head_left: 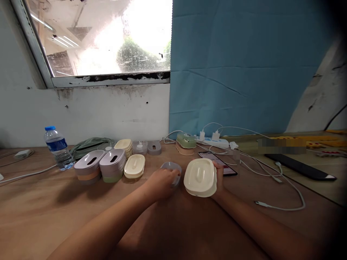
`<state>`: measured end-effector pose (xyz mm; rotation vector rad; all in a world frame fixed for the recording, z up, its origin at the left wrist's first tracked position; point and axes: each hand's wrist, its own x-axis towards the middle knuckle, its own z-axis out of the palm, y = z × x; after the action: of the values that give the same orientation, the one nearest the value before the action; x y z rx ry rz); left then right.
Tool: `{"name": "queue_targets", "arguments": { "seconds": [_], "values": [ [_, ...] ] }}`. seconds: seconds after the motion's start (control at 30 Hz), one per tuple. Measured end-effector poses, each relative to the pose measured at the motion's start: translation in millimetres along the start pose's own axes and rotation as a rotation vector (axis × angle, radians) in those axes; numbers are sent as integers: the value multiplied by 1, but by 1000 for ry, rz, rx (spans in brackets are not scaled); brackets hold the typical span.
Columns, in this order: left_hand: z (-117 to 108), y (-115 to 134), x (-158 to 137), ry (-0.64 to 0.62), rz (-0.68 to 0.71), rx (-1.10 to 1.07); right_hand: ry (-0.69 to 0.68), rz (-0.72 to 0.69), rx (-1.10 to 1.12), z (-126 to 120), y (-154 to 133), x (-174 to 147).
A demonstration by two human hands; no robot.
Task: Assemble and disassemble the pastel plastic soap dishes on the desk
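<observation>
The left hand (166, 181) pinches the tub (168, 165), which lies just left of, and apart from, the cream lid (200, 176), its ridge running away from the body, its right edge gripped by the right hand (219, 182).

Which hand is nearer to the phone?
Right. The right hand is just in front of the phone; the left hand is farther off, to the phone's left.
</observation>
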<state>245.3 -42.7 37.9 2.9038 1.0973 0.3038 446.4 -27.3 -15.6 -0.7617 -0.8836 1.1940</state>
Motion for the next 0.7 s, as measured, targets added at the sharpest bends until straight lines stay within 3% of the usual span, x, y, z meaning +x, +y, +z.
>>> {"name": "queue_targets", "arguments": {
  "seconds": [0.13,0.3,0.5,0.7],
  "values": [
    [-19,12,-5,175,33,-220,19,76,176,8,-2,-2],
    [-30,30,-11,152,49,-460,-62,62,198,10,1,-5],
    [-26,28,-9,158,28,-428,-149,83,163,5,6,-5],
    [-32,28,-11,130,71,-328,-141,55,169,7,4,-5]
  ]
}}
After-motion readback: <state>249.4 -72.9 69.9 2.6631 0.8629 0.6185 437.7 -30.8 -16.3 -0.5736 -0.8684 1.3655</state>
